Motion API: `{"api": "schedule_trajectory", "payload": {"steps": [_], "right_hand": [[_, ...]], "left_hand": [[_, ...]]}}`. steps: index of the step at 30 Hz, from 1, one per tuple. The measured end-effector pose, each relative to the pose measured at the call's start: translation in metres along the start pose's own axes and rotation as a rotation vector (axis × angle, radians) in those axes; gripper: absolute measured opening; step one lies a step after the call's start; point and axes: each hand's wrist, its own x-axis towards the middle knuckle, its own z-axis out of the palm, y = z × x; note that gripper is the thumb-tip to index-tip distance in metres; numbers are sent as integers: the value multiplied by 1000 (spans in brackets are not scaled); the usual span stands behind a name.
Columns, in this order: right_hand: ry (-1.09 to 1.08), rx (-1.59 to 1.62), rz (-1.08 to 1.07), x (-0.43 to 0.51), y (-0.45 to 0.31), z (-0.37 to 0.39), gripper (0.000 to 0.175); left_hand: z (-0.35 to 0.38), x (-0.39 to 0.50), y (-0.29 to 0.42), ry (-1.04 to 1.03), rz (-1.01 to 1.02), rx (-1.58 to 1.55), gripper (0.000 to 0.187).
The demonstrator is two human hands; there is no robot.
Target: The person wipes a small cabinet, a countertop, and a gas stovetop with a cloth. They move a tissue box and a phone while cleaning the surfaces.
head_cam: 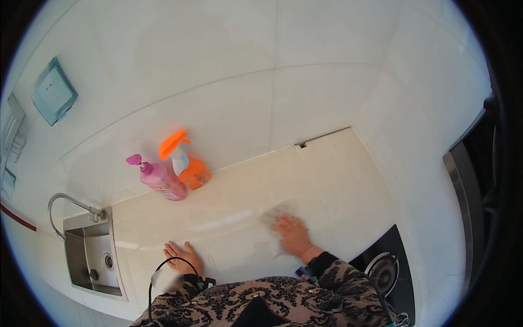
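My left hand [183, 258] lies on the pale countertop [237, 237], right of the sink, with its fingers spread and nothing in them. Farther right, my right hand [291, 235] presses a thin greyish cloth [274, 211] against the same surface. Motion blurs the cloth and fingertips, and most of the cloth is hidden under the palm. Behind my left hand, near the tiled wall, a pink pump bottle [165, 180] stands beside an orange spray bottle [196, 173]; both are upright and apart from my hands.
At the left is a stainless steel sink [116, 261] with a curved faucet [75, 200]. A black gas cooktop [402, 265] with a round burner lies to the right of my right arm. The tiled wall [229, 110] borders the counter's back. A black cable [150, 294] loops by my left wrist.
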Motion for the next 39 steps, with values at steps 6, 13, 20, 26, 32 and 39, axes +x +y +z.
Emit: {"api": "schedule_trajectory", "payload": {"steps": [6, 13, 20, 26, 32, 39], "right_hand": [[185, -218, 573, -50, 153, -42, 52], [285, -467, 1342, -152, 243, -86, 47], [477, -376, 1151, -142, 233, -26, 46], [252, -163, 596, -69, 114, 16, 56], [20, 47, 288, 15, 42, 14, 56], [170, -66, 317, 129, 52, 12, 53]], "left_hand": [[-1, 4, 10, 3, -18, -39, 68], [16, -7, 2, 21, -1, -35, 67], [46, 0, -2, 28, 4, 2, 66], [47, 12, 29, -37, -82, -7, 68], [26, 22, 64, -28, -34, 28, 69], [22, 11, 22, 13, 37, -45, 71]]}}
